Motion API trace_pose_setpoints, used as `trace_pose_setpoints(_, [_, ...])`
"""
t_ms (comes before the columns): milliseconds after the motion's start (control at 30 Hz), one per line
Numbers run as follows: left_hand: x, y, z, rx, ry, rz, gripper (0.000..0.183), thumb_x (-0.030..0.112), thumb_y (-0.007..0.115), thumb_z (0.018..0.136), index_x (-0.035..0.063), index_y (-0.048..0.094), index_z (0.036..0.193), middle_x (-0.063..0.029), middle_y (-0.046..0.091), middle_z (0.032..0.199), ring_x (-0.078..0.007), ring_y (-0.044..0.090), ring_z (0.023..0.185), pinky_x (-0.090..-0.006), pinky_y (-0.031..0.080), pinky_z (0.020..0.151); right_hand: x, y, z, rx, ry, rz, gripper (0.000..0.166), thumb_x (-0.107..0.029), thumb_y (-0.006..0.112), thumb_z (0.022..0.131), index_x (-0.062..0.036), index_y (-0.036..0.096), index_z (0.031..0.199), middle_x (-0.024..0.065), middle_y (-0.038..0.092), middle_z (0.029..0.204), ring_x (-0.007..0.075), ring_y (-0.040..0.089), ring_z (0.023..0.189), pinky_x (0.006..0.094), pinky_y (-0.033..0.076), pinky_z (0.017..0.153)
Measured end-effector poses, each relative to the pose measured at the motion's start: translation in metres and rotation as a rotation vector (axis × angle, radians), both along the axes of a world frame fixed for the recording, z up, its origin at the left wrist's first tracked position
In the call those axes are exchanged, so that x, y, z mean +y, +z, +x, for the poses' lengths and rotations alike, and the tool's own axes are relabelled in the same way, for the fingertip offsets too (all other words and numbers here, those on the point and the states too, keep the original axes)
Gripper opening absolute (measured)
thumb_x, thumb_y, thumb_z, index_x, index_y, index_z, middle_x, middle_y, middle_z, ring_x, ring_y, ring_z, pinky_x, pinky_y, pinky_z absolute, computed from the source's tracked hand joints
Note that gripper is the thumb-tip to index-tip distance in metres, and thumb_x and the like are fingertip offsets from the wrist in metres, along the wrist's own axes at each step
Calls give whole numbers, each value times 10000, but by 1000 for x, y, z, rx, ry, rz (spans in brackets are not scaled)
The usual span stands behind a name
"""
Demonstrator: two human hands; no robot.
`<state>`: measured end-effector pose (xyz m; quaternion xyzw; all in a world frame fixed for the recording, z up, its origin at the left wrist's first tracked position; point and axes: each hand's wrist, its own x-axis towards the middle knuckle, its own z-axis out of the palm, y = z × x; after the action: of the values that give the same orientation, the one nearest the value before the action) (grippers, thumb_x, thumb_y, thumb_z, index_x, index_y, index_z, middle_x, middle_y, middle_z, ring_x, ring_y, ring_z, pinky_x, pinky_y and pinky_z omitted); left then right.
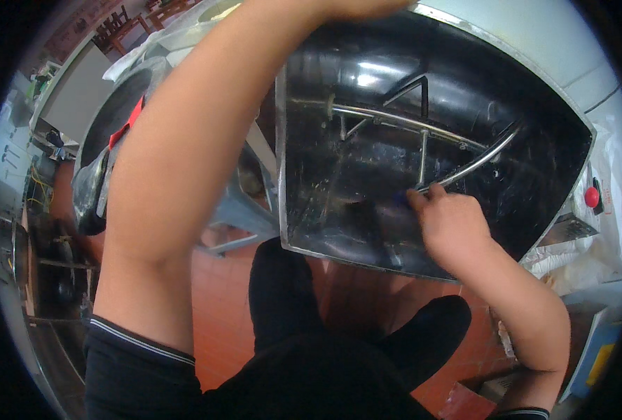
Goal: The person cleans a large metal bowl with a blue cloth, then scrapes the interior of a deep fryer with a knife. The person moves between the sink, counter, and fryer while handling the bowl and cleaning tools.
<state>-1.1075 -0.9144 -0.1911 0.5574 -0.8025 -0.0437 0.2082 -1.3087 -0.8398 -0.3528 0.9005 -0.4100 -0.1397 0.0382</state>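
Observation:
Before me is a large mixing machine's tub [337,210], with a dark, shiny inside and a pale metal rim. Bent steel mixing bars [405,119] run across it, with thinner struts joined to them. My right hand [453,220] is inside the tub, its fingers bent at the lower end of the curved bar [474,165]. A small dark blue object [401,198], blurred, shows at its fingertips; it appears held there, partly hidden by the hand. My left arm reaches across to the tub's far rim. Only part of my left hand [379,7] shows at the top edge, its fingers hidden.
Left of the tub stands another machine with a grey bowl [122,100] and a red piece [127,123]. A red knob [592,197] and plastic sheeting [613,236] are on the right. Red floor tiles [227,294] lie below, around my legs.

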Motion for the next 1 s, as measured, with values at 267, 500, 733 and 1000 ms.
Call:
trace_pose_setpoints(267, [-15,3,-1,-129,99,-61,433,328,395,948,-3,638,1085,-168,667,1047,-272,631,925,-417,478,893,-29,-59,59,-152,-34,-122,337,-152,536,849,41,591,1120,165,630,977,279,654,897,340,550,695])
trace_pose_setpoints(500, [-3,5,0,-51,39,1,438,352,379,953,19,646,1053,-147,672,975,-219,626,872,-392,486,857,-54,-112,95,-194,-295,-43,334,-125,487,878,38,565,1159,207,593,1103,297,652,922,352,566,714])
trace_pose_setpoints(733, [-11,1,1,-107,21,-58,446,373,389,959,16,626,1084,-135,661,963,-210,613,852,-385,479,862,-76,-125,81,-127,-113,-60,298,-124,504,865,-7,643,1101,139,629,1105,284,629,1007,351,559,750])
trace_pose_setpoints(1000, [-4,-1,-2,-64,44,-10,431,353,407,966,-2,615,1095,-145,654,983,-211,611,867,-384,483,866,-50,-49,51,-108,300,2,259,-95,533,824,-40,672,1036,160,659,958,279,671,845,373,551,690])
